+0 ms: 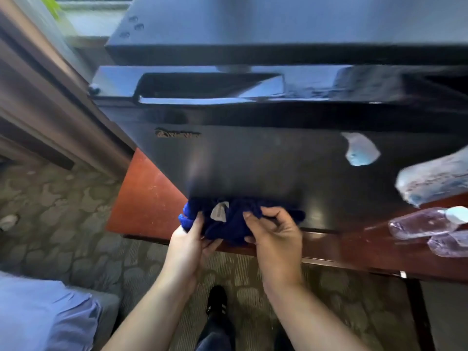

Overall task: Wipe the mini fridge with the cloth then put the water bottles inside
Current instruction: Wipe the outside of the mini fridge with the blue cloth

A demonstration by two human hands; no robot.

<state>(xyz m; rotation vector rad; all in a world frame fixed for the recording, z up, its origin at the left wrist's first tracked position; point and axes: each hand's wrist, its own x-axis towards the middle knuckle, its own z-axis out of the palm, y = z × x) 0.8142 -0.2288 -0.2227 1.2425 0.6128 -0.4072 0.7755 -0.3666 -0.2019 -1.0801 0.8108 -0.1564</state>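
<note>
At the lower front edge of the mini fridge [253,160], both hands hold the blue cloth [228,224] bunched between them. The left hand [188,239] cups it from below with the thumb laid along its side. The right hand [276,231] has its fingers curled into the folds. Judgement: the cloth is being gathered into a pad, held low against the door so a wiping stroke can begin from the bottom edge. A pale tag [219,211] shows on the cloth.

The fridge stands on a reddish wooden table [141,193], its door closed and its recessed handle [202,84] at the top. The water bottles [428,221] lie on their sides on the table just right of the fridge, placed within reach for loading but clear of the door face.

Limits of view: the bottles are blurred and cut off by the right edge, so their count is uncertain, though at least three appear. The fridge interior is hidden. The badge on the door is unreadable. A pale patch [359,150] on the door may be a sticker or a reflection; it cannot be determined. A dark box [253,29] sits on top of the fridge, cut off by the top of the frame and not identifiable.
</note>
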